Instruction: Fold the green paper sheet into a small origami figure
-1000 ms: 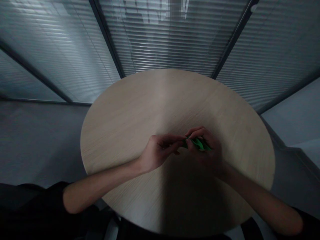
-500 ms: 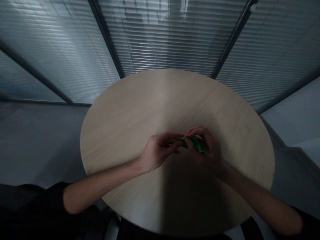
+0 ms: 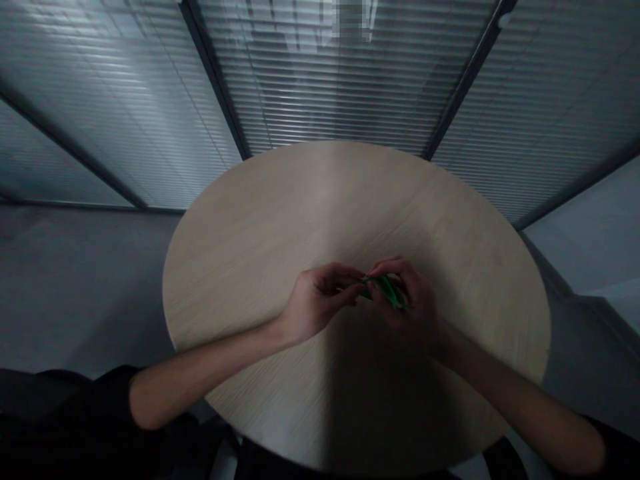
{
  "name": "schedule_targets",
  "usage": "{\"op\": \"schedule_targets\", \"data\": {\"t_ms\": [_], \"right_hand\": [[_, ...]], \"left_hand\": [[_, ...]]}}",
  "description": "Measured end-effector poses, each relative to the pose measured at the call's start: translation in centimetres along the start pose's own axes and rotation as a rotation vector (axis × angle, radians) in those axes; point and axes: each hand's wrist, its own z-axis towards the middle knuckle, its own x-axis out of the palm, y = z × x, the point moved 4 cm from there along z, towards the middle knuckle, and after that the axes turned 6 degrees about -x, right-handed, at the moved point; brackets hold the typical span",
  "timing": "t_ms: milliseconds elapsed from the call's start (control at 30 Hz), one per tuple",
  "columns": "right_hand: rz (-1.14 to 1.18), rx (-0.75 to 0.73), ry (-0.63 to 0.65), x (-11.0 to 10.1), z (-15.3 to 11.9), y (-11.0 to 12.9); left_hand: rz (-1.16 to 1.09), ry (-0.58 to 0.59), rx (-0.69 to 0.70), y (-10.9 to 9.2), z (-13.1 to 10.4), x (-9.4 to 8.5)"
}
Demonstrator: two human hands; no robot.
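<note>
A small green thing, thin and folded-looking, is held between my two hands over the middle of the table; its kind is too dark and small to make out. My left hand pinches its left end between thumb and fingers. From the other side, my right hand grips it with curled fingers, thumb and fingertips meeting near the left fingertips. Part of the green thing is hidden inside the right hand and behind the left fingers.
Under my hands is a round light-wood table, with a dark shadow across its near part. Glass panels with blinds and dark frames stand right behind its far edge. Grey floor shows at the left.
My right hand has shifted slightly left and down, and the green thing has tilted a little with it. The left hand stays nearly in place.
</note>
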Motion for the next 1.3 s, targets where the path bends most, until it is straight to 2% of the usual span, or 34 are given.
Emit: {"op": "schedule_targets", "data": {"t_ms": [667,833,967,1067,1200,1300], "right_hand": [[-0.053,-0.031,0.017,0.1,0.0,0.0],[0.023,-0.013,0.074,0.1,-0.1,-0.2],[0.144,-0.018,0.115,-0.5,0.0,-0.1],[0.339,0.068,0.15,-0.7,0.0,-0.4],[0.548,0.265,0.089,-0.7,-0.1,-1.4],[0.649,0.335,0.106,-0.5,-0.1,-1.6]], "left_hand": [[0.087,-0.045,0.061,-0.5,-0.2,-0.2],[0.177,-0.108,0.071,-0.4,-0.2,-0.7],[0.146,-0.141,0.056,0.1,0.1,-1.2],[0.112,-0.135,0.059,0.3,0.2,-1.2],[0.093,-0.143,0.1,0.0,0.1,-1.2],[0.069,-0.157,0.123,-0.2,0.0,-1.2]]}}
